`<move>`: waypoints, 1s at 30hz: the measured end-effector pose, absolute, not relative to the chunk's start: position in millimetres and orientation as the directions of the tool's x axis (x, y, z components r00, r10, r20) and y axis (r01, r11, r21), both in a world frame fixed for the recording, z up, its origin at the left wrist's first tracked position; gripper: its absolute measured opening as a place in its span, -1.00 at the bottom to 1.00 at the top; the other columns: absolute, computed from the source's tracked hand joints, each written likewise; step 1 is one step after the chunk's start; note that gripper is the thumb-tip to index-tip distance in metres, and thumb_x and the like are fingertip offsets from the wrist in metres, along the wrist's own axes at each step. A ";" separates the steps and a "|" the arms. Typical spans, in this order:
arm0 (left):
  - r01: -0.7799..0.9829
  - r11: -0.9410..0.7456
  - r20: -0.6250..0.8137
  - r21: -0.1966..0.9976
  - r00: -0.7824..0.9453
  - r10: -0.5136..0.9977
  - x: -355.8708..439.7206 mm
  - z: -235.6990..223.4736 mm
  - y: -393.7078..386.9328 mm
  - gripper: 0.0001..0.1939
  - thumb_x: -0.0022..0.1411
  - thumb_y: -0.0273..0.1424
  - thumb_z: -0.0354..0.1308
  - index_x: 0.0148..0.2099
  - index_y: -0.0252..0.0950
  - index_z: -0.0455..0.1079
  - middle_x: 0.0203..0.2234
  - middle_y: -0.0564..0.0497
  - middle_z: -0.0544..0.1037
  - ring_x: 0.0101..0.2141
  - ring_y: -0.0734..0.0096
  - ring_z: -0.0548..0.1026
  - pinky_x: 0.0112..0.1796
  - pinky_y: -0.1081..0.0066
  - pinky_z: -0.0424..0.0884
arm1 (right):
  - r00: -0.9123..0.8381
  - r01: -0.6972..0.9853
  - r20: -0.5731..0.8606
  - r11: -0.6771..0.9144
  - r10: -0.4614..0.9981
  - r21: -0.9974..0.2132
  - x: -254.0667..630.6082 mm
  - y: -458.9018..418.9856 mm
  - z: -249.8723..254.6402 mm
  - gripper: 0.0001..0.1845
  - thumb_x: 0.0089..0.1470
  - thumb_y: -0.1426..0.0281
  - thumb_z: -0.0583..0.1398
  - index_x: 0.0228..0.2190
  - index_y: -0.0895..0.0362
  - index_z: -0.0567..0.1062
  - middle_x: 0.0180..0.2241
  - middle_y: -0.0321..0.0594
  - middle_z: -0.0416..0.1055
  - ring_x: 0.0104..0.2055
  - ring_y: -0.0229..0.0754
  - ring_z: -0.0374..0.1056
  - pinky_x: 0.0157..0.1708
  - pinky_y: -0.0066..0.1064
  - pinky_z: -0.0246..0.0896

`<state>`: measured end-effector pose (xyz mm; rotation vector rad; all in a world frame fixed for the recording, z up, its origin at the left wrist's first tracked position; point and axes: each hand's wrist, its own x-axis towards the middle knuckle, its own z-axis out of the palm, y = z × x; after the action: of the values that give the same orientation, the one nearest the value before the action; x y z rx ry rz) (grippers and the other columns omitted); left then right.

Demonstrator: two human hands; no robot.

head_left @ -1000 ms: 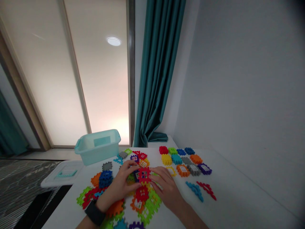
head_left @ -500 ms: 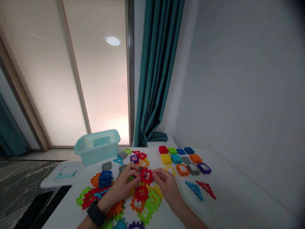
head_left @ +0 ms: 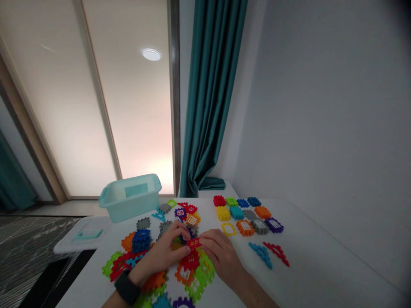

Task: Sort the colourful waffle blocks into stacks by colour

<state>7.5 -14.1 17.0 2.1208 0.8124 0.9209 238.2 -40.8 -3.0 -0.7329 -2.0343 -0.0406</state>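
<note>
Both of my hands meet over a heap of coloured interlocking plastic tiles [head_left: 189, 273] on the white table [head_left: 314, 273]. My left hand [head_left: 165, 250], with a black watch on the wrist, and my right hand [head_left: 218, 252] pinch a red tile [head_left: 193, 244] between their fingertips, held low and nearly flat over the heap. A stacked blue block [head_left: 141, 240] stands just left of my left hand. Another red tile [head_left: 190, 259] lies right below the held one.
Sorted tiles [head_left: 245, 214] lie in rows at the right, with blue [head_left: 261, 254] and red [head_left: 276, 252] curved strips in front of them. A pale teal bin [head_left: 130, 196] stands at the back left, its lid [head_left: 84, 234] beside it. A teal curtain and wall lie behind.
The red tile stood upright between my fingers; it has tipped down flat and lower over the heap. Both hands have dropped slightly with it.
</note>
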 end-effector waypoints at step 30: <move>0.644 -0.704 0.454 0.299 0.553 0.699 28.1 17.4 9.9 -0.50 0.12 -0.37 0.34 0.11 -0.17 0.35 0.05 -0.13 0.43 0.03 0.01 0.41 0.04 0.07 0.36 | -0.457 0.715 0.589 0.669 0.667 -0.203 264.1 -17.1 18.5 -0.75 0.15 0.56 0.23 -0.15 0.05 0.47 -0.09 -0.16 0.50 0.03 0.00 0.35 0.06 -0.10 0.26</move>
<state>28.1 9.9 17.4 2.6815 1.1631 0.8508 264.1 -17.1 18.5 -1.0607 -2.2325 -0.0960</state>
